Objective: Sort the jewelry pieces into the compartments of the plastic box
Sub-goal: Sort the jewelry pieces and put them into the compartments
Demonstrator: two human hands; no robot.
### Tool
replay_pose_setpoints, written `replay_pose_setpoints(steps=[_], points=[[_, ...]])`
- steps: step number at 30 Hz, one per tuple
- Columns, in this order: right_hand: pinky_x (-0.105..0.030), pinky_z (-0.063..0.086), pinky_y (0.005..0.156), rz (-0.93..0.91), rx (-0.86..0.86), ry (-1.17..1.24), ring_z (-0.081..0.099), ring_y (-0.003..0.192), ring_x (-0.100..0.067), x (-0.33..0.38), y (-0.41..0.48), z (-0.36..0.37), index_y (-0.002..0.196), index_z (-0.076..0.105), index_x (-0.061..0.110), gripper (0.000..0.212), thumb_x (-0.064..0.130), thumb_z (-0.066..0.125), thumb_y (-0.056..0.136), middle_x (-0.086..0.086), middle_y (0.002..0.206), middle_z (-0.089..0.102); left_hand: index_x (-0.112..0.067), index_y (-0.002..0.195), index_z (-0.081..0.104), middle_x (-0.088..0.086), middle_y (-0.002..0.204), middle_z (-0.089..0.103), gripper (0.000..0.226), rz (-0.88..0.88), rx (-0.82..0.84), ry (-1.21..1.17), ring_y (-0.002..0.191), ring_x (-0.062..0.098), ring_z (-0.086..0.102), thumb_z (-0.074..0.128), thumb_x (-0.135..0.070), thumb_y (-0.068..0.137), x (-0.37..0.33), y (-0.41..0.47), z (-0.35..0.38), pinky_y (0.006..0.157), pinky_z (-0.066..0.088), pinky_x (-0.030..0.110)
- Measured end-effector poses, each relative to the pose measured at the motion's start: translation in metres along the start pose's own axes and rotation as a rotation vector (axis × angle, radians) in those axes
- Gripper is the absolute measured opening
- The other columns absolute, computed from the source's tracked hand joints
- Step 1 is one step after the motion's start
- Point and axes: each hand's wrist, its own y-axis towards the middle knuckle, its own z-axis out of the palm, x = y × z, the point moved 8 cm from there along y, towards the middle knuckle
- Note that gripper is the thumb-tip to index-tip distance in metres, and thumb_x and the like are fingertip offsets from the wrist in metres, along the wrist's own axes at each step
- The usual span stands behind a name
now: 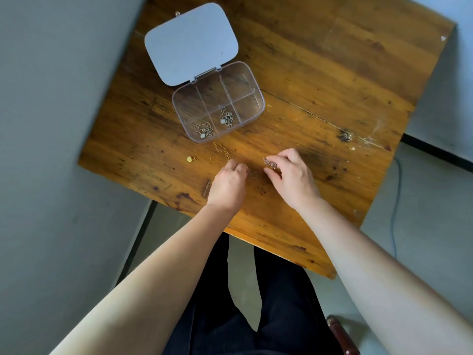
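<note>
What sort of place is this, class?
Probably a plain room at home or a small workroom: a worn wooden table against a bare pale wall, with a cable on the floor.

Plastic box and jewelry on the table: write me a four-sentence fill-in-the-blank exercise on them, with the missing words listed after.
1. The lid of the plastic box is ____.
2. The number of compartments that hold a necklace is ____.
3. The right hand pinches a bunched chain in its ____.
4. The gold necklace with the yellow pendant lies on the wooden ____, outside the box.

Missing words: open; two; fingers; table
</note>
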Motion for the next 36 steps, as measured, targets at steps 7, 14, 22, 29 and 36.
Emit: replay_pose_setpoints(steps=[7,14,22,29,36], points=[[-0.024,0.045,0.067,0.062,0.059,-0.045,0.062,0.085,-0.022,0.004,0.006,0.006,0.100,0.066,0.013,0.008,0.018,0.059,0.100,-0.007,0.101,0.063,-0.004,0.108,0.058,0.013,0.110,0.051,0.018,-0.053,0.093,-0.048,0.089,0.034,0.056,0.049,0.004,0.094,0.011,-0.004,-0.003,0.075,0.046,0.041],[-0.009,0.048,0.066,0.211,-0.177,0.460,0.065,0.069,0.000,0.043,0.055,-0.041,0.090,0.074,0.024,0.009,0.020,0.073,0.082,0.015,0.078,0.071,-0.001,0.104,0.057,0.016,0.101,0.060,0.013,-0.170,-0.057,-0.190,0.083,0.034,0.059,0.046,-0.007,0.100,0.045,-0.030,-0.032,0.070,0.049,0.040],[-0.011,0.052,0.083,0.066,-0.085,0.499,0.068,0.092,-0.002,0.106,0.106,-0.042,0.110,0.077,0.018,0.023,0.018,0.062,0.092,0.009,0.104,0.076,-0.008,0.096,0.062,0.004,0.092,0.062,0.007,-0.161,-0.326,-0.220,0.073,0.018,0.058,0.057,-0.005,0.094,0.060,-0.039,-0.076,0.065,0.040,0.018],[-0.015,0.039,0.086,0.163,0.023,0.288,0.064,0.112,-0.016,0.084,0.109,-0.010,0.129,0.067,0.013,0.031,0.022,0.055,0.102,-0.004,0.125,0.069,-0.011,0.096,0.064,-0.001,0.090,0.065,0.007,-0.051,-0.598,-0.292,0.076,0.007,0.057,0.059,-0.008,0.091,0.045,-0.018,-0.147,0.069,0.043,0.012],[-0.039,0.054,0.085,-0.047,-0.159,0.017,0.056,0.113,-0.030,0.074,0.076,-0.023,0.115,0.072,0.010,0.025,0.010,0.065,0.092,-0.007,0.125,0.061,-0.017,0.099,0.068,-0.011,0.084,0.066,0.011,-0.089,-0.640,-0.403,0.067,-0.004,0.058,0.062,-0.017,0.090,0.042,0.016,-0.170,0.060,0.044,0.007]])
